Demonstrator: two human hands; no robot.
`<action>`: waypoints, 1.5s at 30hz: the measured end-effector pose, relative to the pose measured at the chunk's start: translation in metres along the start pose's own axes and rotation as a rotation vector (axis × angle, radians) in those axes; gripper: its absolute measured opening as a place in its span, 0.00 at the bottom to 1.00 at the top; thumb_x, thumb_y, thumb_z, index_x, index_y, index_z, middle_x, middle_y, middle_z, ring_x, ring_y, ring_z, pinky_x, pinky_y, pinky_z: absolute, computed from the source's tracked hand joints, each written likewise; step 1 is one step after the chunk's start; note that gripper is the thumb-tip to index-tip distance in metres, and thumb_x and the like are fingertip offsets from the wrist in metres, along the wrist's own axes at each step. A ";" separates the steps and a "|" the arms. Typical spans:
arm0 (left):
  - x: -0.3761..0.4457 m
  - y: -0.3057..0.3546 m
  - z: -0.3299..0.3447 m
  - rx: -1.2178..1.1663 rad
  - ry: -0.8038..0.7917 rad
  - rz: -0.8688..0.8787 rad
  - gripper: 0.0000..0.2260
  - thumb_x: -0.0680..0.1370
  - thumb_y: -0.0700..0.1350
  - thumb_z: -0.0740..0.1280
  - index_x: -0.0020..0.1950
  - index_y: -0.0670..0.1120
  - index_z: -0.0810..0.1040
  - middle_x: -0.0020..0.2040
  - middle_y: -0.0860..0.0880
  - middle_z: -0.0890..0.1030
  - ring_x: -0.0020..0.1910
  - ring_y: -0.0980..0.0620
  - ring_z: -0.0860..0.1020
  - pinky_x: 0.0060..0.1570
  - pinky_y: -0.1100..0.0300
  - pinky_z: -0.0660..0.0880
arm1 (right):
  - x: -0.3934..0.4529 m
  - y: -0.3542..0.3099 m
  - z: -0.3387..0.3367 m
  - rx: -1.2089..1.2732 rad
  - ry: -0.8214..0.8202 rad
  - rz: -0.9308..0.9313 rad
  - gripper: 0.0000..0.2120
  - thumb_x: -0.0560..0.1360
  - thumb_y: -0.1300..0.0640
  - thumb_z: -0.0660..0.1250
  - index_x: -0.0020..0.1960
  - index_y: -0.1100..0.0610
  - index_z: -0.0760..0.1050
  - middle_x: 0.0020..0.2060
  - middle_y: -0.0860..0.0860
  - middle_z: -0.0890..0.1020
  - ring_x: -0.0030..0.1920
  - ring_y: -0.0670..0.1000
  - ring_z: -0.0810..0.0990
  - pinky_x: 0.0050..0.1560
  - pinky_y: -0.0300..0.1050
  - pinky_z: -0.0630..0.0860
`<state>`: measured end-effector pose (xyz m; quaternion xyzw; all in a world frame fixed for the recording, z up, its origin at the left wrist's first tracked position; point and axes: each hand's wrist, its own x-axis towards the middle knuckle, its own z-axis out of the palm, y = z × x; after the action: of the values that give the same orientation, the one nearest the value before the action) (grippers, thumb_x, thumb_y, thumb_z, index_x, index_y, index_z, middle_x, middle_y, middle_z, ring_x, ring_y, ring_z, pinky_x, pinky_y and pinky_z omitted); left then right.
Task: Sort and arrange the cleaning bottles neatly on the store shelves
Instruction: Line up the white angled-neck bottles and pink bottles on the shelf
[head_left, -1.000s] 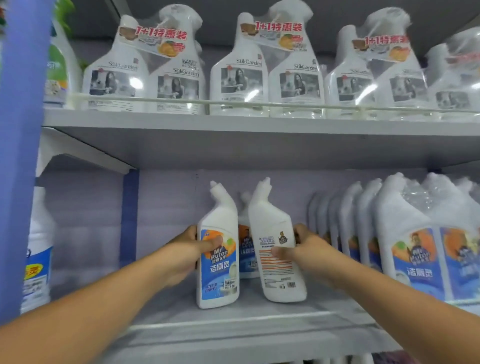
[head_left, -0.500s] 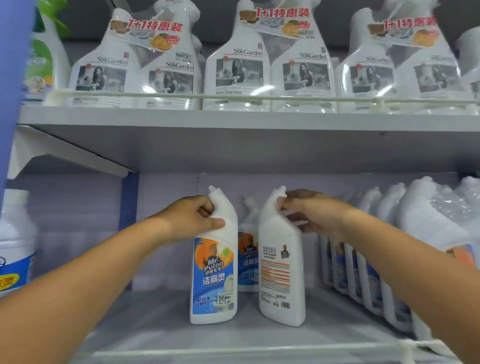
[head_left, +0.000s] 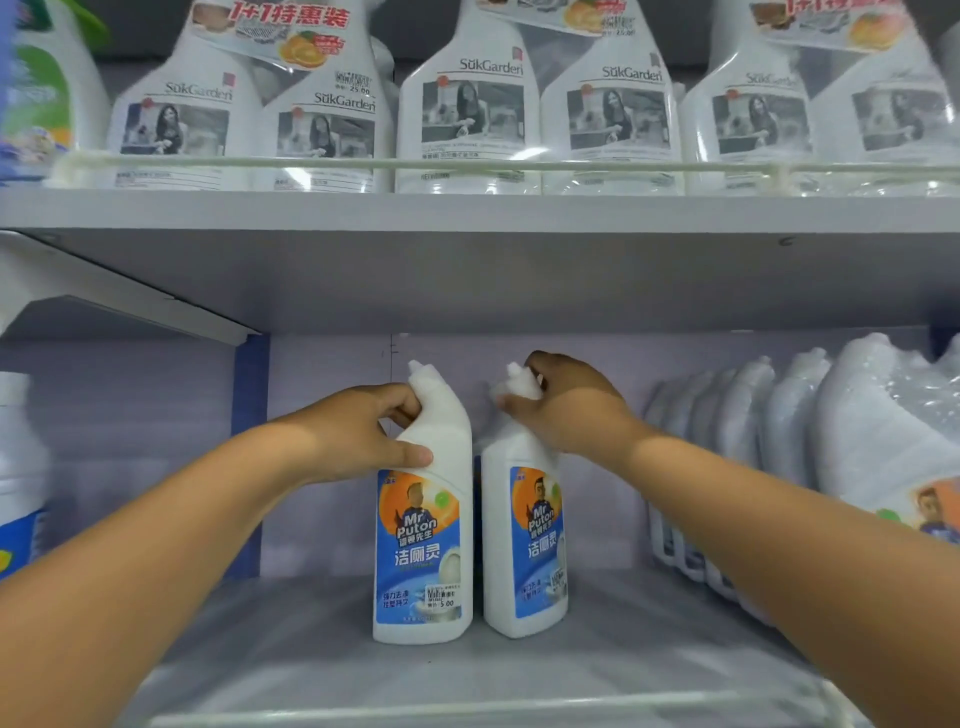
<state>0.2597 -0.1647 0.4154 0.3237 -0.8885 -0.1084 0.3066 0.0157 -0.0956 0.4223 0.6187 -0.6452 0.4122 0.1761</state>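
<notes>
Two white Mr Puton toilet-cleaner bottles stand upright side by side on the lower shelf (head_left: 291, 649). My left hand (head_left: 358, 436) grips the angled neck of the left bottle (head_left: 423, 551), whose blue and orange label faces me. My right hand (head_left: 566, 410) holds the neck and cap of the right bottle (head_left: 524, 545), its label now turned mostly forward. A third bottle behind them is almost fully hidden.
A tight row of shrink-wrapped white bottles (head_left: 810, 447) fills the lower shelf's right side. A large white jug (head_left: 21, 467) stands at far left past a blue upright (head_left: 249, 457). SukGarden spray bottles (head_left: 467, 114) line the upper shelf behind a rail.
My right hand has turned the right bottle so its front label faces out instead of the back label. Both hands moved from the bottle bodies up to the necks. The camera came closer.
</notes>
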 end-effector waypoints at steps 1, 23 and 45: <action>0.000 -0.001 0.001 -0.007 0.001 0.002 0.13 0.75 0.53 0.76 0.55 0.59 0.76 0.55 0.62 0.81 0.45 0.58 0.84 0.45 0.62 0.78 | 0.005 -0.002 0.007 -0.100 0.029 -0.016 0.16 0.78 0.40 0.66 0.49 0.53 0.70 0.44 0.50 0.77 0.43 0.54 0.77 0.34 0.45 0.69; -0.010 -0.020 0.026 -0.134 -0.034 -0.118 0.29 0.74 0.42 0.78 0.68 0.59 0.68 0.57 0.53 0.79 0.47 0.49 0.86 0.44 0.52 0.85 | -0.003 0.033 0.014 0.355 -0.390 0.317 0.25 0.72 0.51 0.78 0.62 0.53 0.69 0.52 0.52 0.84 0.48 0.54 0.86 0.44 0.60 0.85; 0.006 -0.026 0.044 -0.005 0.015 -0.126 0.34 0.74 0.49 0.78 0.74 0.61 0.63 0.66 0.49 0.70 0.56 0.51 0.79 0.52 0.55 0.83 | -0.008 0.027 0.035 0.413 -0.378 0.329 0.25 0.73 0.52 0.77 0.63 0.49 0.67 0.52 0.51 0.83 0.52 0.54 0.85 0.53 0.59 0.84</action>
<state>0.2427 -0.1884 0.3735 0.3791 -0.8637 -0.1274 0.3066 0.0017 -0.1194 0.3875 0.5945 -0.6605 0.4351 -0.1450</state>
